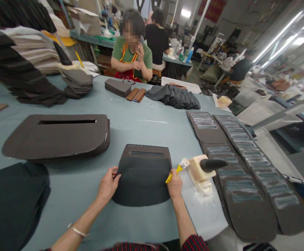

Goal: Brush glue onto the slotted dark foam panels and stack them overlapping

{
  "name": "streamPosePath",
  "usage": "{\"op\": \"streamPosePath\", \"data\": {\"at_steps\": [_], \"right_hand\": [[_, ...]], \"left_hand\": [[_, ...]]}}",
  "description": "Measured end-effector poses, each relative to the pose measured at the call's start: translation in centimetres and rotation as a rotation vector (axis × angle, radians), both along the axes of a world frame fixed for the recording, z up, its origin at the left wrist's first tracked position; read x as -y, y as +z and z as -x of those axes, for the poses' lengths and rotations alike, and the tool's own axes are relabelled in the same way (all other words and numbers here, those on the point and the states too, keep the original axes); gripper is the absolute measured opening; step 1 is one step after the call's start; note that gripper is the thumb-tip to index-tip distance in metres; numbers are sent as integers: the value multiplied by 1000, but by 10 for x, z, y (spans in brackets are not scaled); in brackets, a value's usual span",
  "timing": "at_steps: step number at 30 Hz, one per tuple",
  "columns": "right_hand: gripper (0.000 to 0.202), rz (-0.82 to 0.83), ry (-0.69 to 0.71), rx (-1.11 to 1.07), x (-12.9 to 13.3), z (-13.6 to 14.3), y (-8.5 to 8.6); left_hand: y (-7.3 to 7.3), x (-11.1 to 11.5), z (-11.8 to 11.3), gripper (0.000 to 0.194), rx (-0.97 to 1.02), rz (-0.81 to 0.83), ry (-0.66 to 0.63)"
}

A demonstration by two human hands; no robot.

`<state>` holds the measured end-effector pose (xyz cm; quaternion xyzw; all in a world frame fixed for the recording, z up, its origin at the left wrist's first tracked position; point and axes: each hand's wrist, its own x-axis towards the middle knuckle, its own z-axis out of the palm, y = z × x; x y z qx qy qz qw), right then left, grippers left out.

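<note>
A dark panel (144, 179) with a slot near its far edge lies flat before me. At its left edge, my left hand (109, 183) pinches the panel between thumb and fingers. My right hand (174, 183) is closed at the right edge, holding a yellow-handled brush (179, 169) whose bristles point away to the right. Just right of the brush is a cream glue container (199, 169) with a black cone lying sideways in it. Left of the panel rests a stack of brown slotted pieces (60, 137).
Overlapping slotted pieces (246, 205) with whitish streaks line the table's right side. Black fabric pieces (13, 205) lie at the near left. Dark pieces (173, 96) and brown blocks (136, 94) sit toward the far edge. A person in green (132, 52) is beyond the table.
</note>
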<state>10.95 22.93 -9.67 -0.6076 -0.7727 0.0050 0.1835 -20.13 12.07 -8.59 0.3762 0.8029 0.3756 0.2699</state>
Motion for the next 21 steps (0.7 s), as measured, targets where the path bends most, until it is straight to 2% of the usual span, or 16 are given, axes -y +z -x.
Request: {"op": "streamPosePath", "data": {"at_steps": [6,21], "right_hand": [[10,-15,-50,21,-2,1,-4],[14,-34,-73,71,-4,3,-4]], "left_hand": [[-2,-6,1,39,20,-2,58],[-10,-10,9,41,86,-2,119]]}}
